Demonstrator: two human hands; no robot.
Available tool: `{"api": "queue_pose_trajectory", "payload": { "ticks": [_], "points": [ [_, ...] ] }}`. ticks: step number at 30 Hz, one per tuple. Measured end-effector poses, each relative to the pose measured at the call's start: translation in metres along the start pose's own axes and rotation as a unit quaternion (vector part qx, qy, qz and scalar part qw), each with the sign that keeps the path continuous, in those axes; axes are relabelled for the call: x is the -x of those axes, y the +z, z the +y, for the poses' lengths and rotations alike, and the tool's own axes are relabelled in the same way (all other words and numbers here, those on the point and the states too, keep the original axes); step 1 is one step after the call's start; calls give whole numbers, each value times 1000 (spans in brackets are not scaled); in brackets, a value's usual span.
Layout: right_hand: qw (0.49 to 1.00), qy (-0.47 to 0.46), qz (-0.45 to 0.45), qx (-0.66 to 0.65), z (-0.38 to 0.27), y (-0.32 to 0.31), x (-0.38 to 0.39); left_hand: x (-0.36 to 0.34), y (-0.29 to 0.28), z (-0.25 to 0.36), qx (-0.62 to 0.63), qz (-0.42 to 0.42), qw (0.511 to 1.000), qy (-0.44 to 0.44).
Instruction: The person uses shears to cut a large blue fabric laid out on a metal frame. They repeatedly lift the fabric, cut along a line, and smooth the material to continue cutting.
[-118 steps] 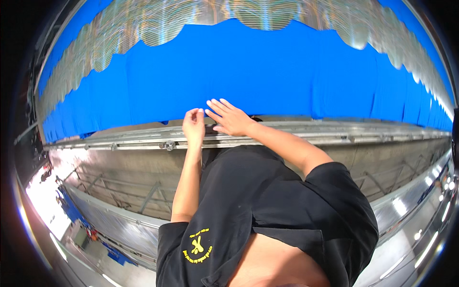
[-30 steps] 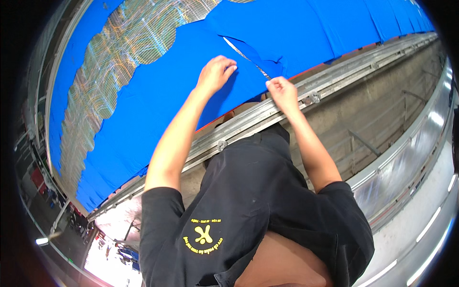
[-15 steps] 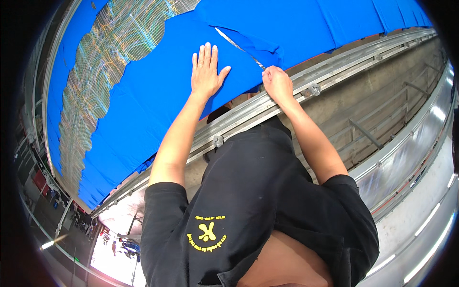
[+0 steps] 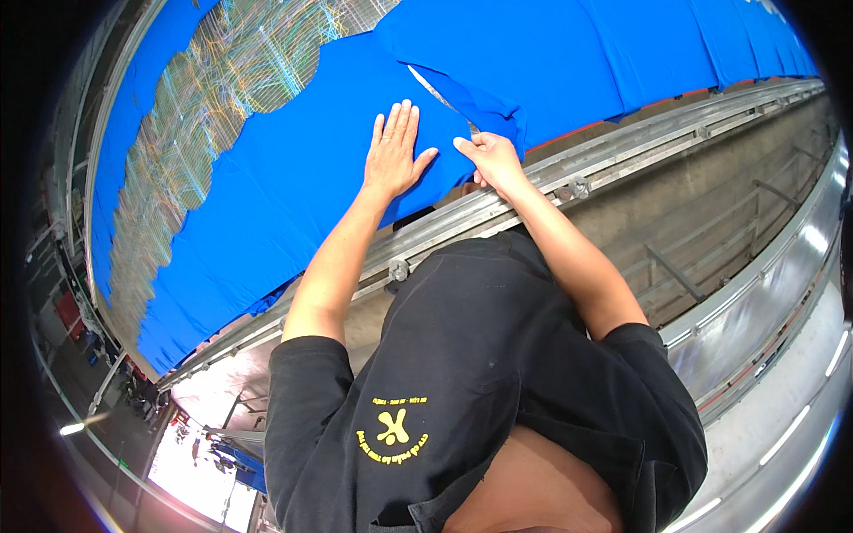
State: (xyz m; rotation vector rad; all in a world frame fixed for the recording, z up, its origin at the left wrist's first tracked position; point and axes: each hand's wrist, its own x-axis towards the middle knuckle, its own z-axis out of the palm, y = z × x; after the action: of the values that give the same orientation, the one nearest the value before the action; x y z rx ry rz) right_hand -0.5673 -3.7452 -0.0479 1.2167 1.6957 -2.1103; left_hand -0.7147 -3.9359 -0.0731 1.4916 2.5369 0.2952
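Blue fabric (image 4: 293, 173) lies spread over a long table, with wavy edges toward the far side. My left hand (image 4: 393, 164) rests flat on it, fingers stretched out. To its right, my right hand (image 4: 494, 163) is closed at the near edge of the same fabric, thumb on top and the other fingers curled, partly hidden. A narrow slit (image 4: 435, 92) showing a pale patterned surface runs between this piece and a second blue fabric piece (image 4: 551, 71), which is folded and creased beside my right hand.
A patterned sheet (image 4: 275, 67) with many coloured lines shows between the fabric edges. A metal rail (image 4: 622, 160) with knobs runs along the table's near side, close to my body. Beyond it are a metal frame (image 4: 675, 271) and another long rail to the right.
My right hand has shifted left along the fabric's near edge, and its thumb now points out to the left. My left hand stays flat on the fabric. The view has shifted slightly.
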Motion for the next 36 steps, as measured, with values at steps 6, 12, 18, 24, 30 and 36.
{"api": "queue_pose_trajectory", "payload": {
  "ticks": [6, 12, 18, 24, 30, 36],
  "points": [
    [998, -50, -40, -26, -47, 35, 22, 0, -3, -15, 3, -2, 1000, 10],
    [995, -24, -54, -76, -54, 35, 32, 0, -7, -17, 8, -13, 1000, 16],
    [999, 13, 29, -6, -1, 3, 9, 17, -8, 5, 9, -83, 994, 76],
    [995, -65, 15, -67, 3, 25, 10, 45, -5, 20, 80, -67, 993, 52],
    [950, -251, 24, 181, -26, 80, 25, 45, -12, -6, 154, 53, 979, -119],
    [956, -253, 10, 149, -18, 77, 26, 56, -23, -4, 141, 35, 986, -84]
  ]
}}
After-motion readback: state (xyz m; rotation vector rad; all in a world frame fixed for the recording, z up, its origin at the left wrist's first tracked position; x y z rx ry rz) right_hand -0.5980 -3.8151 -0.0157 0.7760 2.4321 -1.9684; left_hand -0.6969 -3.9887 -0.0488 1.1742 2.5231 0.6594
